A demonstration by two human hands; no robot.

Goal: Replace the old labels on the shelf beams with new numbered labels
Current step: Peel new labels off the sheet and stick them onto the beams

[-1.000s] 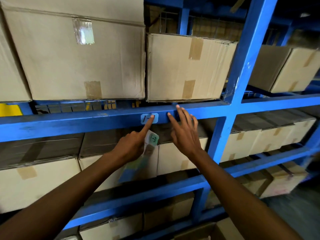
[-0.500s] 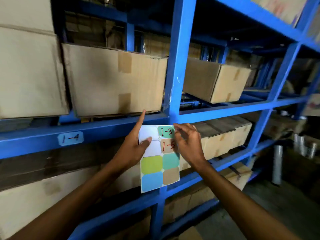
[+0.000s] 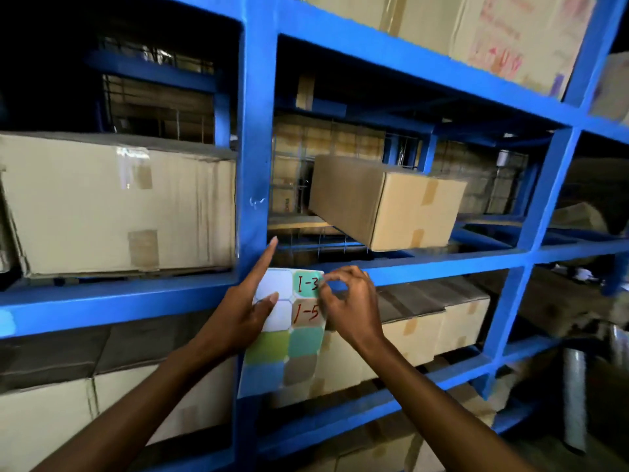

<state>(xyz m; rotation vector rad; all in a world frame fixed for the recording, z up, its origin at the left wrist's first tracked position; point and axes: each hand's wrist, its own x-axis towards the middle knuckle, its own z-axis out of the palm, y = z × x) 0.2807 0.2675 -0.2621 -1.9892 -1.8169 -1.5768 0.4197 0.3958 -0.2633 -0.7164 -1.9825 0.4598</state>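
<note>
The left hand (image 3: 238, 318) grips the label sheet (image 3: 284, 335). The right hand (image 3: 350, 301) pinches label 1-3 (image 3: 306, 284) at its right edge. It looks thin, floppy and sticky, best peeled from a corner.

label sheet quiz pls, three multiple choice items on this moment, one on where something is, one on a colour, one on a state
1. Where is the label sheet held?
A. in front of the blue upright post and shelf beam
B. flat on the floor
C. on top of a cardboard box

2. What colour is the label marked 1-3?
A. yellow
B. teal green
C. black

3. What is the right hand doing?
A. hanging open, away from the sheet
B. gripping a cardboard box
C. pinching at the edge of the 1-3 label

Answers:
1. A, the left hand holds the sheet up against the rack, index finger pointing up along the post.
2. B, the red writing sits on a teal green sticker at the sheet's top right.
3. C, thumb and fingertips meet at that label's right edge.
</note>
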